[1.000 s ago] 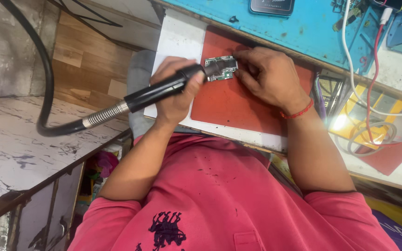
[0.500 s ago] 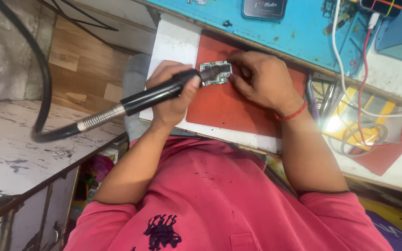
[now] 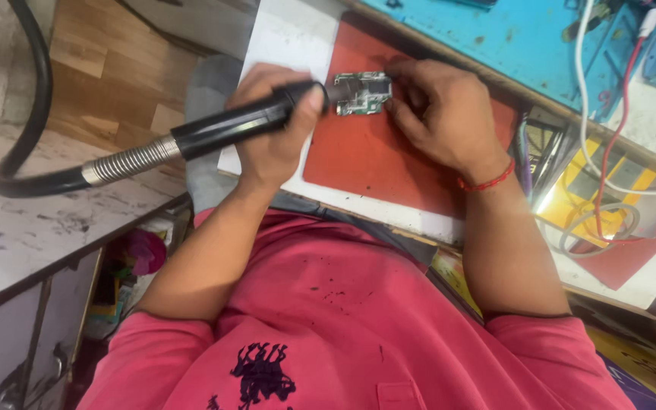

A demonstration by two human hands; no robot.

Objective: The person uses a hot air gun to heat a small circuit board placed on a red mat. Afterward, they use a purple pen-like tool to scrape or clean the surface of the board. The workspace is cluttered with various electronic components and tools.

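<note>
My left hand (image 3: 271, 129) grips a black hot-air handpiece (image 3: 229, 127) whose metal-sprung hose (image 3: 32, 114) loops off to the left. Its nozzle tip sits against a small green and silver circuit board (image 3: 362, 93). The board lies on a red mat (image 3: 373, 163). My right hand (image 3: 442, 114), with a red thread on the wrist, rests on the mat. Its fingertips touch the board's right edge and hold it steady.
The red mat lies on a white sheet (image 3: 279, 38) over a blue bench top (image 3: 525, 38). White and red cables (image 3: 594, 99) run down at the right over a yellow and red tray (image 3: 609, 220). A marbled grey table (image 3: 24, 220) stands at the left.
Both hands keep their hold; the nozzle stays at the board. The view has shifted slightly, so the bench sits higher in the picture.
</note>
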